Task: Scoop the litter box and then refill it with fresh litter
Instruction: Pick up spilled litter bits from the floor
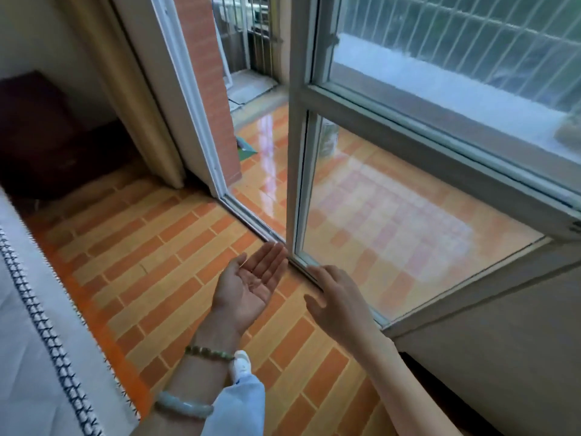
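Observation:
No litter box, scoop or litter bag shows in the head view. My left hand (251, 281) is held palm up with straight fingers, empty, just in front of the sliding door's white frame (295, 152). My right hand (336, 297) hangs palm down beside it, fingers relaxed and spread, over the door's bottom track, holding nothing. Two bracelets sit on my left wrist.
The glass sliding door (408, 221) stands partly open onto a balcony with a shiny orange tiled floor (267, 146). A white cloth with dark stitched trim (37, 325) lies at the left. Dark furniture (41, 130) stands at the back left. My white shoe (242, 365) rests on the brick-pattern floor.

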`<state>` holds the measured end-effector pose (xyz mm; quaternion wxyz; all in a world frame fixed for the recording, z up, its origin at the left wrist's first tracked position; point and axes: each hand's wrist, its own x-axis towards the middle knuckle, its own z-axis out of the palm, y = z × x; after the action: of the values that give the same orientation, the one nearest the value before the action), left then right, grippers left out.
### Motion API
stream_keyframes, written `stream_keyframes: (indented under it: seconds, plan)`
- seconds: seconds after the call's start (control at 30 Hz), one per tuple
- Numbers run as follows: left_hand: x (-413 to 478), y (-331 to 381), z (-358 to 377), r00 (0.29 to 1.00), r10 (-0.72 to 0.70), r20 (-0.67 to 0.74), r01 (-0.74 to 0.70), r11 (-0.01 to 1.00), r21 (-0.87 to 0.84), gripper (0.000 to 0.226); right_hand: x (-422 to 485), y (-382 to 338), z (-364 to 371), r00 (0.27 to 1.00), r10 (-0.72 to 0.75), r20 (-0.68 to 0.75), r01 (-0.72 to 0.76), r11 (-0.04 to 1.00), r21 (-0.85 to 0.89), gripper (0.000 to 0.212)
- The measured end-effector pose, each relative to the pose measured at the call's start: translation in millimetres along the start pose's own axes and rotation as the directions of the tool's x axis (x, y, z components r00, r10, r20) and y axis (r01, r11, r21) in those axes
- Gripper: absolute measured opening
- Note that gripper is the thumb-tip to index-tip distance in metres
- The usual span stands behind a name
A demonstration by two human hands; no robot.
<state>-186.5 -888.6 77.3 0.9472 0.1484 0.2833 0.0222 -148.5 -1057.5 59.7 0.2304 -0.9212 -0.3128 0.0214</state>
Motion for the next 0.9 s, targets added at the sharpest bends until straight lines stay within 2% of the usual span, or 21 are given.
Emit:
stream_keyframes:
  seconds: [0.13,0.3,0.53,0.6,0.7,0.8,0.9]
  plan:
    - [11,76,-7,0.998,0.063,0.023,-0.062,0.997,-0.035,0.046,60,-39,11,1.000,-0.023,0.022,0.024,0.999,-0.037,0.053]
    - [39,173,-7,0.992,0.126,0.009,-0.126,0.992,-0.016,0.057,144,-78,37,0.997,-0.078,0.010,0.079,0.979,-0.187,0.056]
    - [92,269,-11,0.987,0.154,-0.038,-0.155,0.988,-0.014,0.060,239,-122,58,0.990,-0.140,0.017,0.141,0.964,-0.224,0.063]
    - [111,295,-8,0.983,0.176,-0.042,-0.178,0.984,-0.034,0.057,265,-124,60,0.986,-0.164,0.003,0.160,0.957,-0.241,0.066]
    - [145,327,7,0.982,0.190,0.001,-0.190,0.981,-0.036,0.032,312,-115,58,0.990,-0.141,-0.008,0.135,0.960,-0.245,0.072]
    - [192,348,28,0.984,0.178,0.006,-0.178,0.984,0.001,0.031,372,-95,60,0.994,-0.104,-0.029,0.093,0.961,-0.262,0.073]
    - [251,368,52,0.985,0.168,-0.032,-0.168,0.986,0.005,0.055,436,-73,64,0.997,-0.070,-0.037,0.058,0.965,-0.256,0.070]
